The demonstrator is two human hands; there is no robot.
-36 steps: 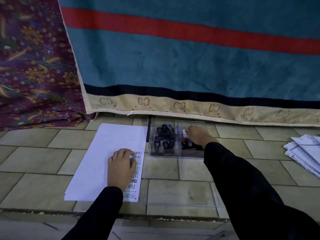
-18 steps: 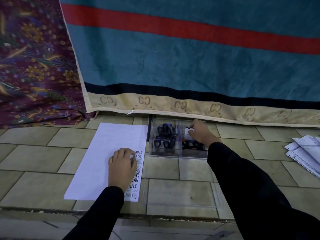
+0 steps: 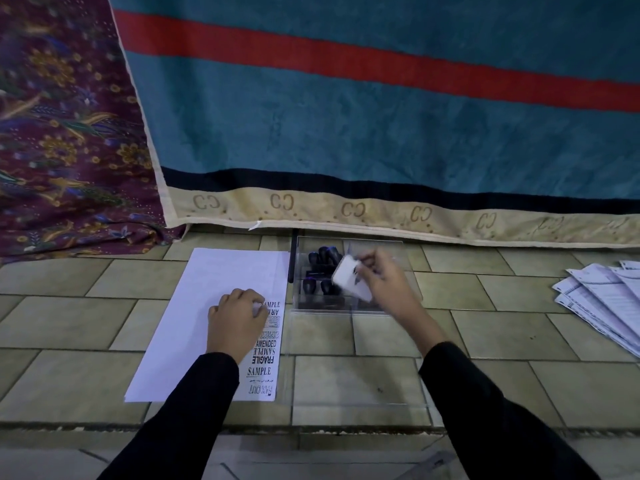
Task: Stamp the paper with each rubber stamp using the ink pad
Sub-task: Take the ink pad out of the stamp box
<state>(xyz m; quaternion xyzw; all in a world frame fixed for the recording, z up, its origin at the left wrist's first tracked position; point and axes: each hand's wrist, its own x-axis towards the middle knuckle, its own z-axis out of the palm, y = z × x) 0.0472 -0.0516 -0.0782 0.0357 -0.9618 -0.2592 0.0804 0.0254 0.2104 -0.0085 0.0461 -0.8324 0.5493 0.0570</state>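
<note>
Fingers and thumb of your right hand (image 3: pixel 384 284) pinch a white flat rectangular case (image 3: pixel 349 277) by one end and hold it tilted in the air above the clear plastic box (image 3: pixel 398 247). The case is blurred, so you cannot tell whether it is the ink pad. The box stands on the beige floor tiles (image 3: pixel 485 323) just right of the white sheet of paper (image 3: pixel 207 306). Its left compartment holds several black-handled rubber stamps (image 3: pixel 323 259) crowded together, and your hand covers most of the right compartment.

Your left hand (image 3: pixel 237 317) rests knuckles-up on the paper near its right edge, its fingers bent with the tips on the sheet. You cannot tell whether anything sits under them. Down that edge runs a column of black stamped imprints (image 3: pixel 265 360), among them SAMPLE, AMENDED, FRAGILE and FAX OUT, some upright and some upside down.

A thin dark rod (image 3: pixel 292 261) lies between paper and box. A clear flat lid (image 3: pixel 360 379) lies on the tiles in front of the box. Well to the right sits a fanned stack of printed sheets (image 3: pixel 609 299). Behind it all hangs a teal blanket with a red stripe (image 3: pixel 346 133), with a purple floral cloth (image 3: pixel 62 133) beside it.
</note>
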